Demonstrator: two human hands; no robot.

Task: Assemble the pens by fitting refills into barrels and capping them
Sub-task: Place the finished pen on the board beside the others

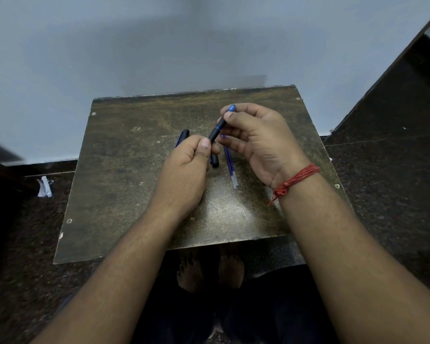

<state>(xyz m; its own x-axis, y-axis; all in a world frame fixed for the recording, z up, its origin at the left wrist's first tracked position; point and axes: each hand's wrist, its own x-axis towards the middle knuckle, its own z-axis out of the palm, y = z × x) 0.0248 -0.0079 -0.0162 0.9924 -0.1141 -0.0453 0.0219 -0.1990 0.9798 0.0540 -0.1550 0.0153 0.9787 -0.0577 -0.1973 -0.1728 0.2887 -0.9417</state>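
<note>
Above the middle of a small worn brown table (124,184) both hands hold one pen (217,129), black with a blue end, slanted up to the right. My left hand (186,170) grips its lower black part between thumb and fingers. My right hand (256,140) pinches the upper blue end. Two thin blue refills (230,167) lie side by side on the table under my right hand. A black cap or barrel piece (215,162) lies just right of my left hand. Another blue and black pen part (183,136) pokes out behind my left hand.
The table stands against a pale blue wall (159,45) on a dark speckled floor (395,182). A scrap of white paper (44,187) lies on the floor at the left. My bare feet (209,266) show under the table's near edge. A red thread band (293,182) circles my right wrist.
</note>
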